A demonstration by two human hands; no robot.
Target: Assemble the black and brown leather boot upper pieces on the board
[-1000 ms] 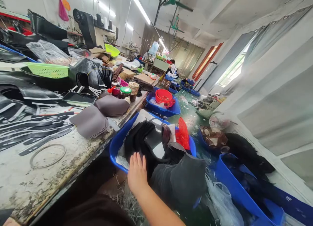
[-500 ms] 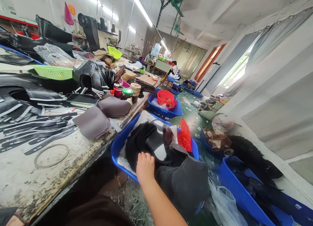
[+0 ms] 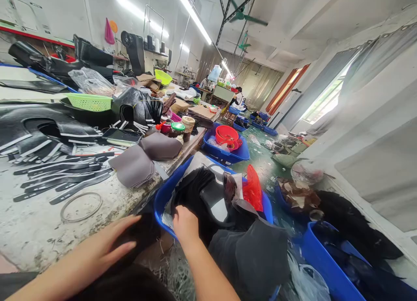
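A blue basin (image 3: pixel 159 205) by the table's edge holds a stack of soft black fabric pieces (image 3: pixel 189 190). My right hand (image 3: pixel 185 223) reaches over the basin's near rim, with its fingers curled onto the edge of the black pieces; its fingertips are partly hidden. Beside the table's front edge, my left hand (image 3: pixel 119 240) is held out, thumb apart from the fingers and nothing in it. Dark grey sheet pieces (image 3: pixel 252 253) drape over the basin's near right side. A red plastic bag (image 3: pixel 252 188) sits at its far right.
On the worktable (image 3: pixel 48 231) lie black strips (image 3: pixel 71 177) with white edges, a wire ring (image 3: pixel 81 206), brown panels (image 3: pixel 133 162) and a green-lidded jar (image 3: pixel 177 128). Another blue basin (image 3: pixel 241 155) stands beyond. To the right is a blue bin (image 3: pixel 329 266) with dark material.
My left hand has come up from the lower left corner to the table's front edge. My right hand has shifted slightly left on the black pieces. The view has turned a little left.
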